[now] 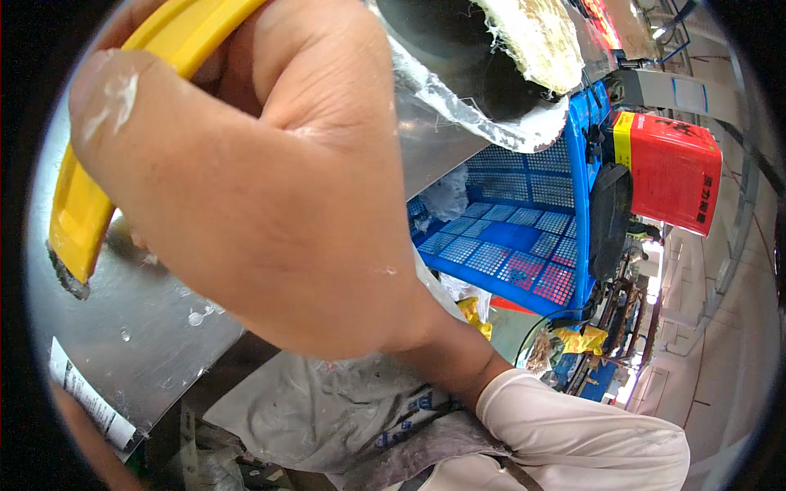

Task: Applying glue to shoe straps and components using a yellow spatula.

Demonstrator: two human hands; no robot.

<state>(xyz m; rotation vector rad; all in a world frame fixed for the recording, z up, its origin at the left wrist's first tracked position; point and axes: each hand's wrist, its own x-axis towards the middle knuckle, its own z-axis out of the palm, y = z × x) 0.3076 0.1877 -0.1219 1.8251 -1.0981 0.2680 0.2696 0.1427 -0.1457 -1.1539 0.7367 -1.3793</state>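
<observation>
Right hand (270,180) fills most of the view, fingers curled tight around the handle of a yellow scraper (78,213). Fist closed, thumb tip up top left with white paste smears on it. Wrist runs down to a white sleeve (573,434) at the lower right.

Scraper long axis: runs from the top centre, through the fist, curving down to the lower left. Working end points down-left; its tip is caked with grey residue and sits on or just above the metal sheet (155,327), can't tell contact for sure. Tip is near the sheet's left edge.

Sheet is shiny, tilted, with a few droplets and white flecks. A white label strip (86,393) lies along its lower-left edge.

Left hand: only a sliver of skin at the lower-left rim, finger state can't be told.

Beyond the sheet's right edge: blue perforated plastic crate (524,245), a red and yellow container (671,172) right of it. Grey stained cloth (327,417) below the sheet's lower edge. Round dark part with fibrous white edge (524,41) at top.
</observation>
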